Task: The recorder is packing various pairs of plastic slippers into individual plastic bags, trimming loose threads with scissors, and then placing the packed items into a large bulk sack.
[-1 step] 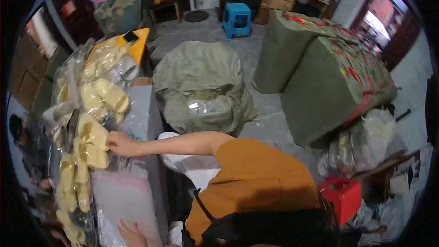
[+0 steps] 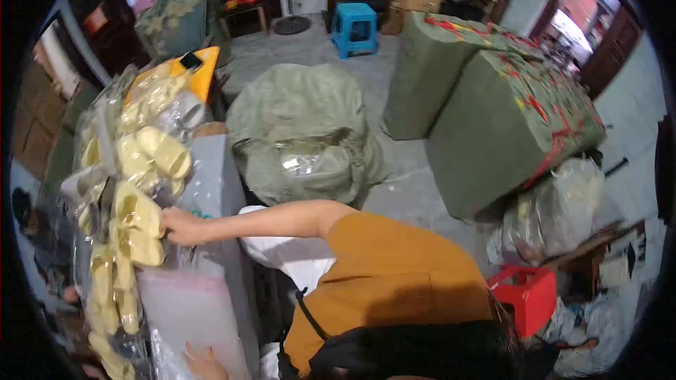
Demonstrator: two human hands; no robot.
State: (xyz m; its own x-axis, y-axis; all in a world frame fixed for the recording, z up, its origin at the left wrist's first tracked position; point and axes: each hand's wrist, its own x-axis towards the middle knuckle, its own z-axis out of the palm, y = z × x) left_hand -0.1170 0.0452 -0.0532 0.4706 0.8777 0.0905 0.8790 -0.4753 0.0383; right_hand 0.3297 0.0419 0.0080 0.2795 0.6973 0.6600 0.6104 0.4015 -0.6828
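Note:
My right hand [image 2: 182, 226] reaches left from an orange sleeve. Its fingers are closed at the edge of a pair of pale yellow slippers [image 2: 139, 222] on the left-hand work surface; the fingertips are partly hidden. Nearer the lower edge, my left hand [image 2: 203, 362] lies with fingers spread on a stack of clear plastic bags [image 2: 186, 302] with a pinkish edge. More yellow slippers [image 2: 165, 151] lie beyond the held pair, among clear film. Several others [image 2: 105, 288] lie nearer and to the left, also among film.
A big green wrapped bundle [image 2: 299, 127] stands on the floor ahead. Tall green bales [image 2: 507, 127] tied with red cord are at the right. A red stool [image 2: 528, 299] stands lower right, a blue stool [image 2: 354, 32] farther back. A phone [image 2: 190, 61] rests on an orange surface [image 2: 204, 81].
The whole view has shifted slightly. My right hand stays at the yellow slippers and my left hand stays on the bag stack.

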